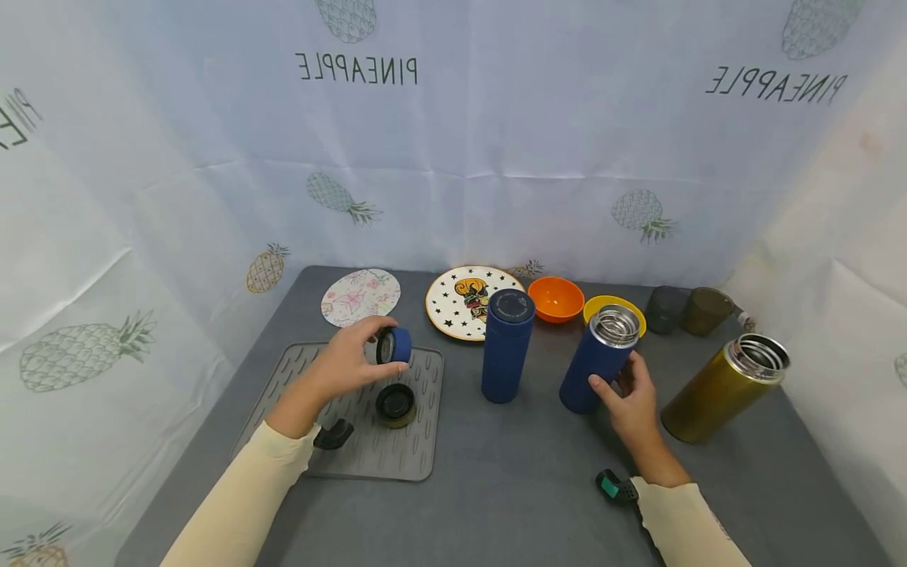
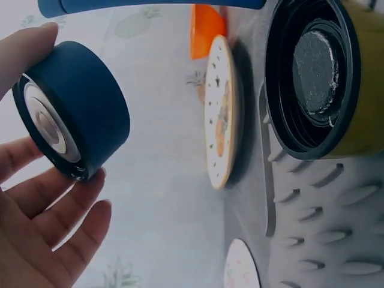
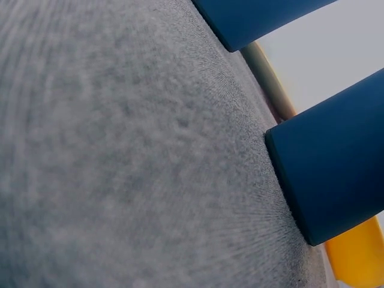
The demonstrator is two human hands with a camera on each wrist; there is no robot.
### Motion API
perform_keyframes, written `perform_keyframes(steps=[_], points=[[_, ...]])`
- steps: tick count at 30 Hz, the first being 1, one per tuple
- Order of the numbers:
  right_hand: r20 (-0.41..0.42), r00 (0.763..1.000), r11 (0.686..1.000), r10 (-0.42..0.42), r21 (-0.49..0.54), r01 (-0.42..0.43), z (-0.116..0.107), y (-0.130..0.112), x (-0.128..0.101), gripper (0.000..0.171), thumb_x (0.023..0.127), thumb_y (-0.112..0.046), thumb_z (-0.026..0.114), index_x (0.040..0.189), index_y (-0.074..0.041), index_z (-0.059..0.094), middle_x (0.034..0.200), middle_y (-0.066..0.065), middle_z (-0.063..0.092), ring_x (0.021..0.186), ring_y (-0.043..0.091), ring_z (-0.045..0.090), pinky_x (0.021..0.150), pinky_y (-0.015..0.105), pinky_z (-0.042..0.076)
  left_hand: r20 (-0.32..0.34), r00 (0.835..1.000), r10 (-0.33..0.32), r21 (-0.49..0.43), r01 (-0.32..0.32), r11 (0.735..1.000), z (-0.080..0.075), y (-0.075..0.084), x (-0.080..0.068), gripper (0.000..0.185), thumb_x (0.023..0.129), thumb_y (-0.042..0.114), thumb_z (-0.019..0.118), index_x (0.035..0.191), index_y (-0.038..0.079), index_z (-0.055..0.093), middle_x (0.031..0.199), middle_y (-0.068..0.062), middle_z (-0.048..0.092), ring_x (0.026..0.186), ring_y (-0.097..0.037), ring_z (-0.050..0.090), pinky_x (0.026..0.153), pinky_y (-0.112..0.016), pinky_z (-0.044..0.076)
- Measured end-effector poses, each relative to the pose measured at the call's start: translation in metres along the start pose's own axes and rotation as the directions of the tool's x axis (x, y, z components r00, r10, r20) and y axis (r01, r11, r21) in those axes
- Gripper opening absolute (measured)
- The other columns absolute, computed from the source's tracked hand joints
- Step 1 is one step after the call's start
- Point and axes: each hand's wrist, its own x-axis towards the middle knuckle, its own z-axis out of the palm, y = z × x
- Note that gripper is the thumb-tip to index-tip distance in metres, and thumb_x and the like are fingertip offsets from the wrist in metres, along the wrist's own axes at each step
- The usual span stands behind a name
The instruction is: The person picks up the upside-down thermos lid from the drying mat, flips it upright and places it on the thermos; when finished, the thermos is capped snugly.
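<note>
Left hand (image 1: 352, 364) pinches a round blue screw cap with a pale steel inner plug (image 1: 394, 345) between thumb and fingertips, holding it on its side just above the ribbed grey silicone drying mat (image 1: 418, 409); the left wrist view shows the cap's open face turned toward the palm, with the fingers (image 2: 57, 222) cradling its lower edge. Below it on the mat lies an olive-gold cap with a black threaded inside (image 1: 395, 404), open side up. The right hand (image 1: 634, 405) wraps round the lower body of an open blue steel flask (image 1: 598, 358), which leans toward the person's left on the grey table (image 1: 510, 488), its bare steel mouth uncovered. A second, capped blue flask (image 1: 506, 345) stands upright just beside it, and an open olive-gold flask (image 1: 723, 386) leans at the right, near the wall. A likely risk is the light pinch: the cap's smooth side could slip and roll off the mat. The tilted flask rests on its bottom edge, so a loosened grip could tip it against the capped flask. A starred white plate (image 1: 453, 307), an orange bowl (image 1: 556, 298) and a yellow bowl (image 1: 602, 305) sit behind.
</note>
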Motion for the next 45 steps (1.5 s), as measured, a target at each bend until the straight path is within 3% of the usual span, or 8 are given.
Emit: perform_keyframes(steps=[4, 10, 14, 21, 24, 28, 35, 45], points=[[-0.007, 1.000, 1.000, 0.025, -0.012, -0.025, 0.000, -0.001, 0.000, 0.061, 0.083, 0.006, 0.071, 0.137, 0.000, 0.044, 0.125, -0.001, 0.054, 0.113, 0.014, 0.053, 0.099, 0.023, 0.040, 0.011, 0.998, -0.064, -0.198, 0.065, 0.978, -0.002, -0.002, 0.001, 0.061, 0.082, 0.043, 0.077, 0.131, 0.014, 0.055, 0.112, -0.004, 0.061, 0.094, -0.021, 0.058, 0.079, -0.042, 0.050], [-0.009, 0.999, 0.998, 0.048, -0.041, -0.049, 0.002, -0.015, -0.004, 0.062, 0.081, 0.009, 0.070, 0.137, 0.006, 0.042, 0.123, -0.003, 0.054, 0.111, 0.010, 0.053, 0.097, 0.021, 0.040, 0.025, 0.999, -0.047, -0.654, 0.052, 0.754, -0.006, -0.006, 0.004, 0.056, 0.090, 0.001, 0.065, 0.140, -0.001, 0.040, 0.127, -0.023, 0.050, 0.104, -0.024, 0.060, 0.078, -0.033, 0.054], [0.006, 1.000, 0.998, 0.027, -0.051, -0.026, 0.004, -0.026, -0.003, 0.061, 0.082, 0.008, 0.069, 0.137, 0.008, 0.041, 0.125, 0.002, 0.054, 0.113, 0.010, 0.052, 0.097, 0.021, 0.040, 0.011, 1.000, 0.011, -0.709, 0.000, 0.705, -0.007, -0.005, 0.009, 0.058, 0.090, -0.003, 0.061, 0.143, -0.003, 0.036, 0.131, -0.023, 0.044, 0.106, -0.021, 0.058, 0.080, -0.029, 0.053], [-0.010, 0.998, 0.996, 0.056, -0.063, -0.057, -0.008, -0.027, 0.001, 0.061, 0.085, 0.004, 0.070, 0.139, 0.001, 0.042, 0.130, 0.005, 0.052, 0.114, 0.010, 0.051, 0.099, 0.024, 0.039, 0.019, 0.995, 0.099, -0.744, -0.053, 0.666, -0.002, 0.006, 0.028, 0.058, 0.091, -0.005, 0.060, 0.143, -0.008, 0.035, 0.129, -0.021, 0.042, 0.105, -0.023, 0.056, 0.081, -0.031, 0.052], [-0.011, 1.000, 0.999, 0.023, -0.042, -0.023, -0.008, -0.032, 0.004, 0.061, 0.083, 0.007, 0.069, 0.138, 0.005, 0.041, 0.128, 0.005, 0.052, 0.114, 0.011, 0.051, 0.100, 0.028, 0.040, -0.010, 0.992, 0.122, -0.733, -0.090, 0.674, -0.003, 0.008, 0.032, 0.058, 0.090, -0.006, 0.059, 0.144, -0.006, 0.037, 0.131, -0.019, 0.042, 0.105, -0.023, 0.055, 0.080, -0.029, 0.052], [0.026, 1.000, 1.000, -0.013, -0.020, 0.014, -0.001, -0.036, 0.005, 0.060, 0.082, 0.010, 0.067, 0.136, 0.011, 0.039, 0.125, -0.001, 0.052, 0.112, 0.010, 0.052, 0.099, 0.029, 0.040, -0.050, 0.992, 0.114, -0.710, -0.116, 0.694, -0.006, 0.008, 0.023, 0.050, 0.089, -0.009, 0.057, 0.137, -0.010, 0.040, 0.129, -0.020, 0.044, 0.105, -0.020, 0.057, 0.079, -0.027, 0.053], [0.031, 0.999, 1.000, -0.012, 0.000, 0.012, 0.007, -0.034, -0.001, 0.061, 0.080, 0.013, 0.067, 0.134, 0.014, 0.040, 0.124, 0.002, 0.052, 0.110, 0.007, 0.053, 0.097, 0.023, 0.040, -0.052, 0.993, 0.107, -0.759, -0.109, 0.642, -0.004, 0.005, 0.010, 0.039, 0.086, -0.014, 0.058, 0.119, -0.006, 0.038, 0.139, -0.024, 0.040, 0.118, -0.022, 0.052, 0.083, -0.028, 0.052], [0.023, 1.000, 1.000, -0.013, -0.011, 0.013, 0.005, -0.037, -0.003, 0.060, 0.082, 0.012, 0.067, 0.135, 0.012, 0.040, 0.125, 0.008, 0.052, 0.111, 0.008, 0.053, 0.098, 0.022, 0.040, -0.032, 0.999, 0.042, -0.719, -0.053, 0.693, -0.002, 0.021, 0.024, 0.074, 0.080, -0.008, 0.074, 0.145, 0.000, 0.041, 0.141, -0.018, 0.042, 0.122, -0.020, 0.051, 0.088, -0.027, 0.051]])
